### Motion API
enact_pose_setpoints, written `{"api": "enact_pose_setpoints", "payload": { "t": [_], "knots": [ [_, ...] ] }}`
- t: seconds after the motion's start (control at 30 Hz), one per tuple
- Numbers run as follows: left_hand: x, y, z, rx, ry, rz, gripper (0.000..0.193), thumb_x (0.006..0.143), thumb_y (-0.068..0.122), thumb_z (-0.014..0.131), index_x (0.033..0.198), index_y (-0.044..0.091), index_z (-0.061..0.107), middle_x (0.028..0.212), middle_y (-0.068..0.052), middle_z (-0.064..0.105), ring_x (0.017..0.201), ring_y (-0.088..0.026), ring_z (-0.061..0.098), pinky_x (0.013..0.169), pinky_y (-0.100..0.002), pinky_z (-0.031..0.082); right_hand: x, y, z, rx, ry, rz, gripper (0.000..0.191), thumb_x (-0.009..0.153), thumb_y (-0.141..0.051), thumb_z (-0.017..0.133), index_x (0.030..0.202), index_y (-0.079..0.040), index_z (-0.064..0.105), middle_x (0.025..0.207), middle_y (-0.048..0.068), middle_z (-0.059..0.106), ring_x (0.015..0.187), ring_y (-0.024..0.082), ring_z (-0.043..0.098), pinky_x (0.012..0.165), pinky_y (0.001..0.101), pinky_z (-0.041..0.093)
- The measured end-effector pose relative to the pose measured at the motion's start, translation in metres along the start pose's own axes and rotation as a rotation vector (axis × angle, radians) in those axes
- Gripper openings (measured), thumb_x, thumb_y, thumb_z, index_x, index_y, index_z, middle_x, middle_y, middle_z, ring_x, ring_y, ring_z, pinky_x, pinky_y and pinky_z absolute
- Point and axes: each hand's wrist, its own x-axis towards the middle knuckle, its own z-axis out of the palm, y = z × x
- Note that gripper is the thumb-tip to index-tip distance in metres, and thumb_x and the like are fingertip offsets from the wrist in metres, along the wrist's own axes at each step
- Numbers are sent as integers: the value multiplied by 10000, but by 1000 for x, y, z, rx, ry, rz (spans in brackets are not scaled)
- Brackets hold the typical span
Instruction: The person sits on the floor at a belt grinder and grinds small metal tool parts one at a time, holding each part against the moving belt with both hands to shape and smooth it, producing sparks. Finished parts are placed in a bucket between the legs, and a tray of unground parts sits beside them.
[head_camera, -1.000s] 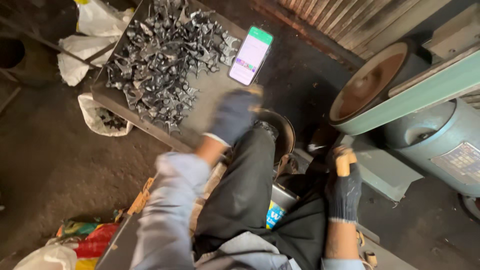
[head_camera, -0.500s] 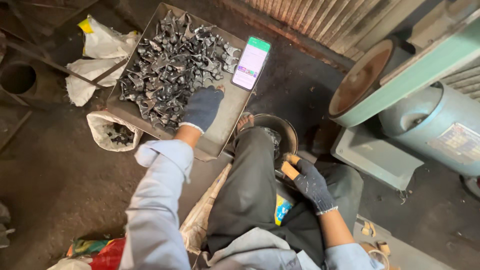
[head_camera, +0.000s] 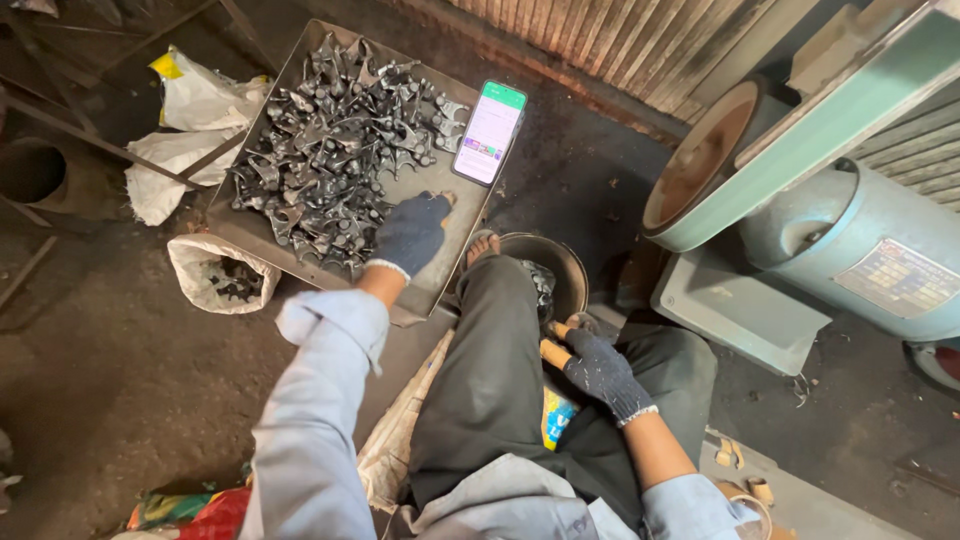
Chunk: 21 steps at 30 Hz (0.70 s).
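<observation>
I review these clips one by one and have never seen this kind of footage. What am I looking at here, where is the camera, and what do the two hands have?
The camera sits on a person's head and looks down, so you see their own arms and crossed legs as they sit on the floor. Both hands wear dark knitted gloves. The left hand reaches out over a flat metal tray and rests at the edge of a pile of small dark metal parts. A phone with its screen lit lies on the tray's far corner. The right hand rests on the knee, fingers loosely curled, holding nothing that I can make out. A round bowl with more parts stands by the foot, and a green machine is on the right.
</observation>
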Motion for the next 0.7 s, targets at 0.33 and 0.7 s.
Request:
{"api": "enact_pose_setpoints", "payload": {
  "t": [0.33, 0.7],
  "knots": [
    [-34, 220, 102, -1253, 418, -226, 436, 1052, 138, 644, 1457, 15, 537, 1390, -195, 632, 1280, -241, 591, 1078, -407, 464, 10, 2, -12, 926, 452, -138, 441, 1056, -333, 556, 1374, -32, 613, 1265, 65, 675, 1149, 134, 601, 1025, 295, 461],
    [-58, 233, 85, -279, -266, 118, 316, 979, 300, 598, 1176, 60, 655, 1003, -217, 687, 814, -386, 688, 679, -510, 529, 6, 63, -22, 671, 326, -42, 324, 1031, -207, 521, 1242, 7, 641, 1144, 87, 728, 1016, 136, 674, 890, 288, 541]
  ]
}}
